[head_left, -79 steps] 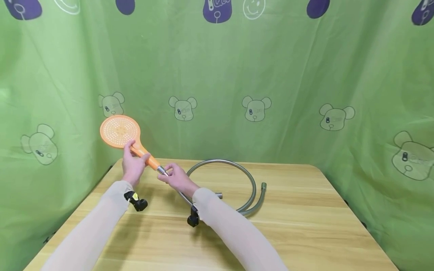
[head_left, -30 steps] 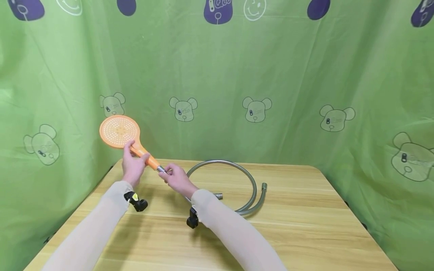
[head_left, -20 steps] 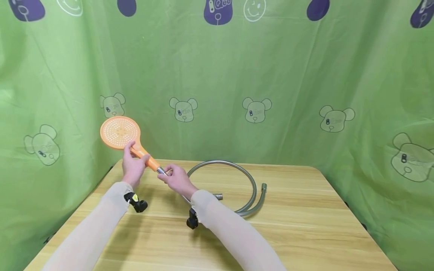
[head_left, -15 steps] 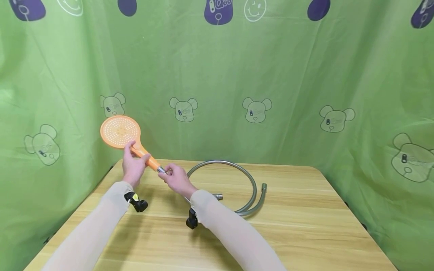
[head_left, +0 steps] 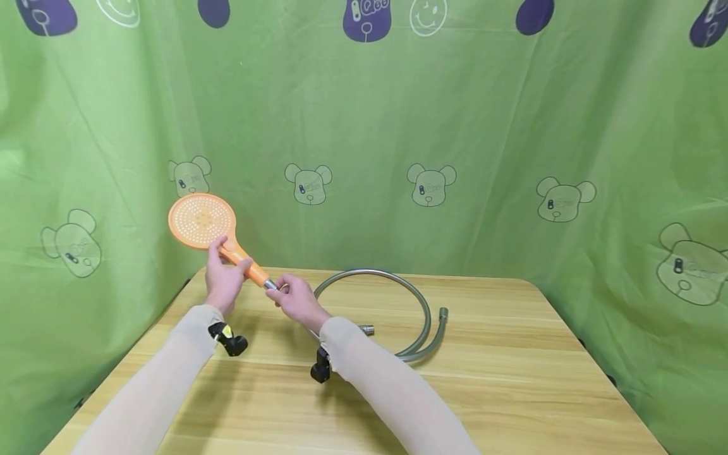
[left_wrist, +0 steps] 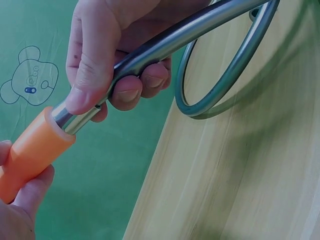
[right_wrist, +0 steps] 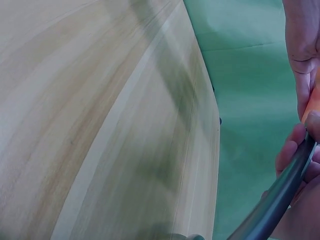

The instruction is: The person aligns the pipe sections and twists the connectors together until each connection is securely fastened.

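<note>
An orange shower head (head_left: 201,220) is held up over the table's back left part, its dotted round face showing. My left hand (head_left: 224,281) grips its handle (left_wrist: 35,150). With thumb and fingers, my right hand (head_left: 298,300) pinches the metal end of a grey shower hose (left_wrist: 185,37), right at the handle's lower opening. In the left wrist view that metal end lines up with the orange rim, and my right thumb (left_wrist: 82,97) lies along it. The right wrist view shows the hose (right_wrist: 277,200) running back from my right fingers (right_wrist: 287,152).
Hose loops (head_left: 428,309) lie on the wooden table (head_left: 512,379) right of my hands. One collared hose end (head_left: 443,314) points up at the right, and a metal fitting (head_left: 368,329) shows beside my right sleeve. A green patterned curtain (head_left: 364,114) encloses the table's back and sides.
My right fingertips have shifted slightly back and forth over the hose's metal end, now closer up to the handle. The left hand and shower head have stayed nearly still.
</note>
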The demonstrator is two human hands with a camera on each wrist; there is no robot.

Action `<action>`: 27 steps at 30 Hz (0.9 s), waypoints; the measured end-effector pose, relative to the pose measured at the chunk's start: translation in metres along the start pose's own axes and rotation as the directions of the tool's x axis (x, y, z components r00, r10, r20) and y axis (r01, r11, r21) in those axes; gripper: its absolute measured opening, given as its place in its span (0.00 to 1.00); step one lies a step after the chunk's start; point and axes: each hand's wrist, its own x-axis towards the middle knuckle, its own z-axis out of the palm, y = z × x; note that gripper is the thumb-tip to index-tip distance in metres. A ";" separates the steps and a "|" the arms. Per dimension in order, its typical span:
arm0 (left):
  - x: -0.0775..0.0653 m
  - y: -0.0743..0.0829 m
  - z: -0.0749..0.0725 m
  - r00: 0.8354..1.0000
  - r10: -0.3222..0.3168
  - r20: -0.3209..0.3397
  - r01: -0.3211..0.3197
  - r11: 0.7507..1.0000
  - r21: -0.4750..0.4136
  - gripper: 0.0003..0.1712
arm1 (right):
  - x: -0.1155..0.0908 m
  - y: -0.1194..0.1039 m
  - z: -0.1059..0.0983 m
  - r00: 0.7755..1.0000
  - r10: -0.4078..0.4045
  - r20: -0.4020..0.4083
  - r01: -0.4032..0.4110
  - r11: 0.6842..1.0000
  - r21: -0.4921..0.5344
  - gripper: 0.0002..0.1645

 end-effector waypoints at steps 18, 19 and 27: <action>-0.001 0.002 0.002 1.000 0.000 0.019 0.001 1.000 -0.031 0.47 | 0.001 0.001 -0.003 0.999 0.002 0.035 -0.003 0.999 0.038 0.10; -0.001 0.002 0.003 1.000 -0.003 0.021 0.003 1.000 -0.030 0.47 | 0.001 0.002 -0.003 0.999 0.002 0.040 -0.004 0.999 0.042 0.10; 0.001 0.000 0.002 0.999 -0.022 0.034 0.022 1.000 0.002 0.48 | 0.000 0.005 -0.004 0.996 0.005 0.085 -0.007 1.000 0.030 0.10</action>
